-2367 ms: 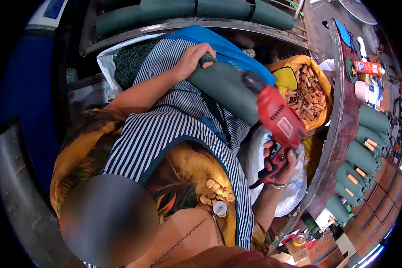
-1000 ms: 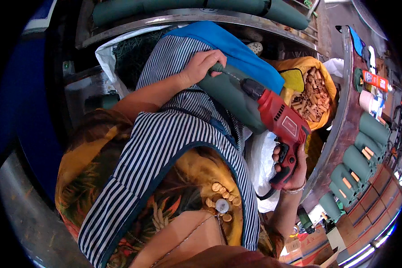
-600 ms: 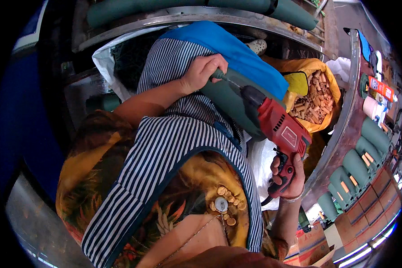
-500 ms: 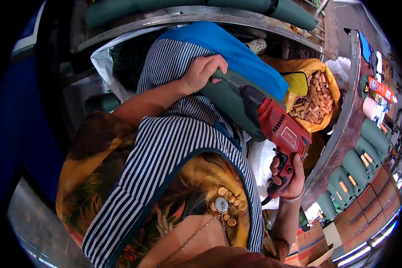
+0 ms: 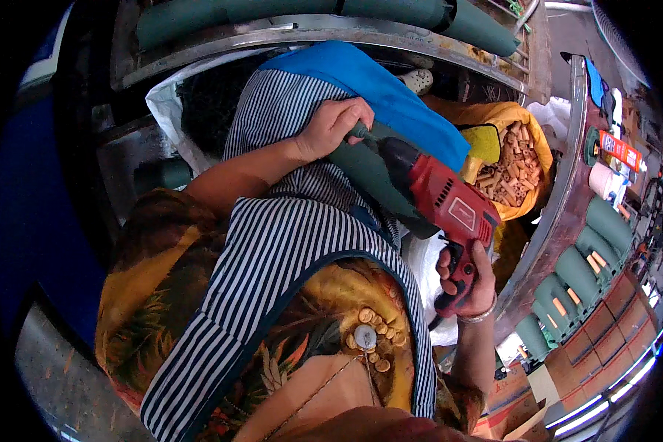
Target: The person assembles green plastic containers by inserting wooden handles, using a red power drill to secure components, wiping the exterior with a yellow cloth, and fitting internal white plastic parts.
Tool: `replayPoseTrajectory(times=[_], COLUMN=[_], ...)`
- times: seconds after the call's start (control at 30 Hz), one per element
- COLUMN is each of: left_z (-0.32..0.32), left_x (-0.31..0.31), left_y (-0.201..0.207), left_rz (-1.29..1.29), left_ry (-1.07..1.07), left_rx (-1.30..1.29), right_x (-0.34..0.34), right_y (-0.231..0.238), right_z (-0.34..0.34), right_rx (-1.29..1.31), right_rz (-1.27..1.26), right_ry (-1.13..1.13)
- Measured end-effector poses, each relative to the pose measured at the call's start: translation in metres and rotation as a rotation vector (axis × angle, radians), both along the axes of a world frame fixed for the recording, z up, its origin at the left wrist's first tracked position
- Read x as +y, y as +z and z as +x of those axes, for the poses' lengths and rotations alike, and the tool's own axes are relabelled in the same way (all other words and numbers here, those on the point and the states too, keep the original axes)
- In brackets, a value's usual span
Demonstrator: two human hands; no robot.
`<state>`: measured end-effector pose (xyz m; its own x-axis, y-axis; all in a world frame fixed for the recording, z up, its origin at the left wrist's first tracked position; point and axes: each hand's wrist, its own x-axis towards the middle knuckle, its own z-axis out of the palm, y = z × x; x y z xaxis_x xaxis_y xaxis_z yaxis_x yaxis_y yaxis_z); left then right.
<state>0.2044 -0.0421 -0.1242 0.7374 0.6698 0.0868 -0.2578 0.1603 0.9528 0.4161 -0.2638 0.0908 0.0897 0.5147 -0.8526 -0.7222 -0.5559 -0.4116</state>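
My right hand [image 5: 467,283] is wrapped round the handle of a red power drill [image 5: 457,205], a finger near its trigger. The drill's black chuck [image 5: 396,156] points up and left, close to the narrow nub at the end of a dark green cylinder [image 5: 361,177]. Little of the bit shows between chuck and nub, so how deep it sits cannot be made out. My left hand [image 5: 334,127] is closed round that narrow end. The cylinder lies slantwise across my lap, over a striped apron [image 5: 280,110] and beside a blue cloth [image 5: 390,96].
Beyond my lap, a metal-edged rack [image 5: 302,33] bears long green rolls [image 5: 272,10]. A yellow sack [image 5: 541,147] of short tan tubes [image 5: 516,173] stands to the right. Farther right, a bench [image 5: 545,243] holds several green cylinders [image 5: 578,272] with tan pegs. Cardboard boxes [image 5: 597,346] lie beyond.
The drill has moved up and left, bringing its chuck nearer the green nub; the bit, clearly visible before, is now mostly out of sight. My left hand keeps its grip.
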Motion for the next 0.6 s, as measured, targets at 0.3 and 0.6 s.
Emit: replayPoseTrajectory(times=[0.3,0.6], left_z=[0.008,0.008], left_x=[-0.003,0.006], left_y=[0.007,-0.012], left_rz=[0.051,0.224], left_ry=[0.107,0.049], left_rx=[-0.017,0.022], right_x=[-0.023,-0.102], right_y=[-0.010,-0.013], right_z=[-0.021,-0.019], right_rx=[-0.203,-0.158], right_rz=[0.138,0.220], right_ry=[-0.042,-0.265])
